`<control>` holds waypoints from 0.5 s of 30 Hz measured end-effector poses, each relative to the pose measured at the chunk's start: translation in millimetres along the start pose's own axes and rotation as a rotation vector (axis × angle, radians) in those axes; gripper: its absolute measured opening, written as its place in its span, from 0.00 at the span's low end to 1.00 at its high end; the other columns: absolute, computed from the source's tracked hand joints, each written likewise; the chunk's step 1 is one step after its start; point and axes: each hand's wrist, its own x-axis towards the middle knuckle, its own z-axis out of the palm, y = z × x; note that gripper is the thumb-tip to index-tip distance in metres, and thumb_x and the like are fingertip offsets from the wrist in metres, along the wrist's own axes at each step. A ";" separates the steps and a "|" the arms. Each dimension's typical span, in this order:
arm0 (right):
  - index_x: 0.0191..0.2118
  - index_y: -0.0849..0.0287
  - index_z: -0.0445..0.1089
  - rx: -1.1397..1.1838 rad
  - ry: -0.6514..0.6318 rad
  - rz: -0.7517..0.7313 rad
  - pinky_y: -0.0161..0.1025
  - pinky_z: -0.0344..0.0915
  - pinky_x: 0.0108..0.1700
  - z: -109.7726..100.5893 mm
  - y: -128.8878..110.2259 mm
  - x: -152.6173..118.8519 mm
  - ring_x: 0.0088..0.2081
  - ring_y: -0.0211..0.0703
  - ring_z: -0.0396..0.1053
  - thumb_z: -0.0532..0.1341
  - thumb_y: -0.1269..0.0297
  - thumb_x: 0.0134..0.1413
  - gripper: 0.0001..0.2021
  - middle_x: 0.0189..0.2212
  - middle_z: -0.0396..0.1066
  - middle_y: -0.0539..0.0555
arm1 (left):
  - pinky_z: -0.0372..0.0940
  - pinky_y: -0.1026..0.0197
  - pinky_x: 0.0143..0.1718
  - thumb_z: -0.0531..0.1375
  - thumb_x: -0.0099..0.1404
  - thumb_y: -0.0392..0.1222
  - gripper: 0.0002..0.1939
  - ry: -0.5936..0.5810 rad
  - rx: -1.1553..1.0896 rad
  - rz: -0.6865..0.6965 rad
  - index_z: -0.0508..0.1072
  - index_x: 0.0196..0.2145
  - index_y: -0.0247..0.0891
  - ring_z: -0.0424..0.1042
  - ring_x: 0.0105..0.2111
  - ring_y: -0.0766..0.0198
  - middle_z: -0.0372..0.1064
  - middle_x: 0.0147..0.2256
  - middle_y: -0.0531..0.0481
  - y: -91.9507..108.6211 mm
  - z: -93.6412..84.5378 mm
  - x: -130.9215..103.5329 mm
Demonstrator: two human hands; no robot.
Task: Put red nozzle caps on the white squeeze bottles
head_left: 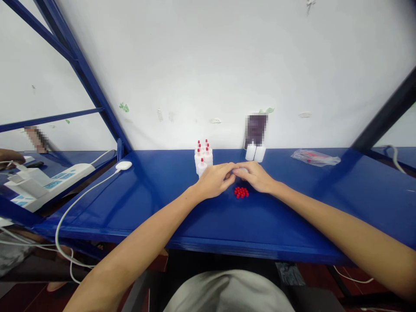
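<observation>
- Broadly, a glossy blue metal tabletop [156,203] runs along a plain white wall [227,65], framed by dark blue steel struts [81,69]; a white power strip [48,184] and a white cable [81,197] lie at the left.
- Left hand [214,180] and right hand [255,175] meet fingertip to fingertip, both curled shut around a small white plastic bottle [242,171], mostly hidden between them.
- Just below the hands lies a little heap of red plastic caps [241,192], touching neither hand; a cluster of red-capped white bottles [203,158] stands just behind the left hand; two uncapped white bottles [255,152] stand behind the right hand.
</observation>
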 end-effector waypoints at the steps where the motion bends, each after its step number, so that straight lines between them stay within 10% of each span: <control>1: 0.37 0.60 0.77 -0.007 -0.004 -0.005 0.36 0.55 0.32 0.2 0.2 0.1 0.27 0.41 0.64 0.51 0.46 0.62 0.25 0.24 0.69 0.51 | 0.58 0.65 0.29 0.53 0.69 0.38 0.08 -0.003 -0.004 0.002 0.68 0.44 0.36 0.64 0.27 0.68 0.65 0.27 0.54 -0.2 0.3 -0.2; 15: 0.31 0.60 0.69 0.231 0.011 -0.108 0.36 0.56 0.31 7.1 2.2 0.4 0.25 0.38 0.61 0.49 0.46 0.64 0.23 0.22 0.64 0.49 | 0.59 0.65 0.30 0.49 0.70 0.39 0.09 0.050 0.073 0.034 0.65 0.45 0.38 0.68 0.27 0.67 0.71 0.31 0.52 4.1 -4.1 0.0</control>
